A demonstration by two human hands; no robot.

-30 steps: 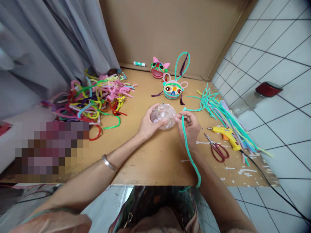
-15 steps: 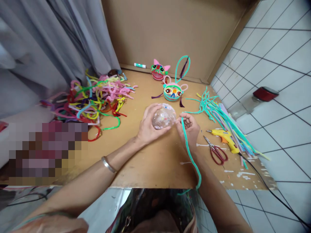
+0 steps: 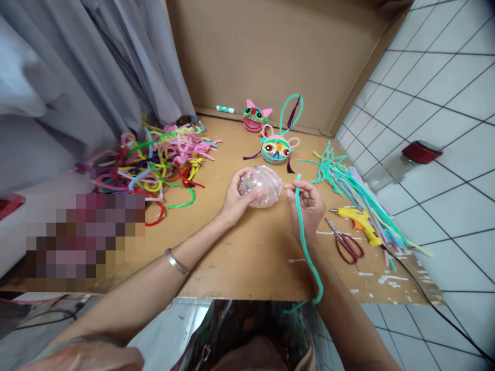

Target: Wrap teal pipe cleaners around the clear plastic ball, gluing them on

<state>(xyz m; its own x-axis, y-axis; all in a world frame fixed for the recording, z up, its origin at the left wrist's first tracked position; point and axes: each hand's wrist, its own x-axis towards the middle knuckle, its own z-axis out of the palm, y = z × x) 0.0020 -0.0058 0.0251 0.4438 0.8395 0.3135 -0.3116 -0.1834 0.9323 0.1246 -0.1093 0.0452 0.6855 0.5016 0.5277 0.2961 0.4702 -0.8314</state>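
A clear round ball point(image 3: 266, 180) with small coloured specks is held in my left hand point(image 3: 240, 198), the thumb lying across its front. Just right of the ball, my right hand point(image 3: 307, 206) pinches a long teal pipe cleaner point(image 3: 304, 239) near its top end. The pipe cleaner hangs down over my right wrist and past the table's front edge. Behind the ball stands a decorated ball figure point(image 3: 277, 150) with pink ear loops, a teal loop on top and dark tassels.
A second face figure point(image 3: 253, 119) and a glue stick point(image 3: 225, 109) are at the back. Tangled pipe cleaners point(image 3: 154, 159) lie left. At right are a teal bundle point(image 3: 348, 180), a yellow glue gun point(image 3: 359, 221) with its cord, red-handled scissors point(image 3: 346, 245) and a red-lidded jar point(image 3: 402, 162).
The ball has turned in my left hand, whose thumb now lies over its front. My right hand has moved slightly right with the teal pipe cleaner, widening the gap to the ball.
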